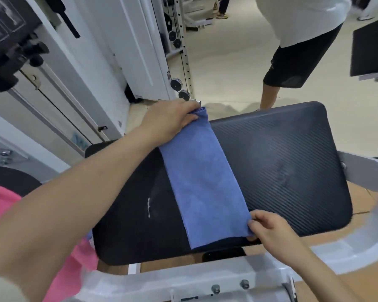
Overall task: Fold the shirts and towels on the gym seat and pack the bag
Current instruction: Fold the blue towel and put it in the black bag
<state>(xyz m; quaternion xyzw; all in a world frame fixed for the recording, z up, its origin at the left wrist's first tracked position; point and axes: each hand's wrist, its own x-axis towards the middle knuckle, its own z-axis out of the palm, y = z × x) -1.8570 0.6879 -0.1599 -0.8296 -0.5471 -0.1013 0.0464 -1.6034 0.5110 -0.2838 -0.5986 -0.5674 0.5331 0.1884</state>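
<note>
Running near-to-far across the seat (pixel 282 162), blue towel (pixel 203 182) held endwise.

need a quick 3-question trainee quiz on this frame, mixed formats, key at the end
1. True or false: the blue towel lies as a long folded strip across the gym seat.
2. Multiple choice: where does the right hand hold the towel? A) at its far end B) at its near corner C) nowhere, it rests on the seat
3. Fill in: the left hand has its grip on the towel's ____ end.
Key: 1 true; 2 B; 3 far
</note>
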